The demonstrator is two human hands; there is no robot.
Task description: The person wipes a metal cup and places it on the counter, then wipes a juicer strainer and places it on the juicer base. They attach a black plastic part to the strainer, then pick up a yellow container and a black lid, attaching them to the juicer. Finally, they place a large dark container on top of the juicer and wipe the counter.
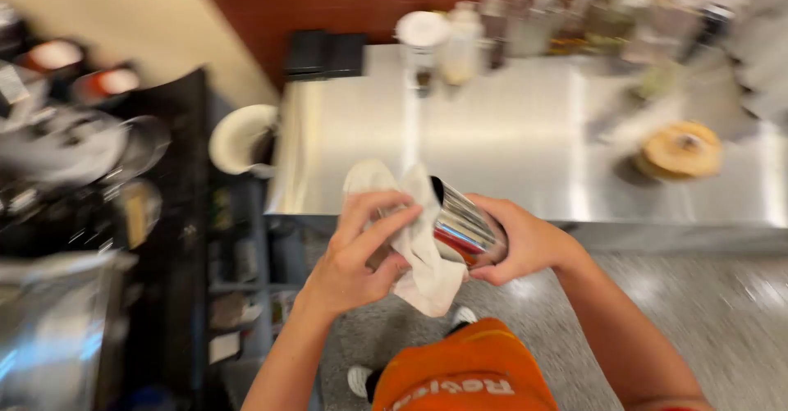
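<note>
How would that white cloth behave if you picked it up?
Probably floppy: the white cloth sags in folds below the left hand. Likely light, bunching easily against the shiny metal cup held by the right hand.

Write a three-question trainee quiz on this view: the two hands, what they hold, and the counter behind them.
1. True or false: the left hand presses a white cloth against the metal cup.
2. Which hand grips the metal cup from its base side?
A. left hand
B. right hand
C. neither
3. Fill in: on the steel counter, to the right, lies a round ____-coloured wooden disc.

Key
1. True.
2. B.
3. Tan; motion blur hides what the disc is.
</note>
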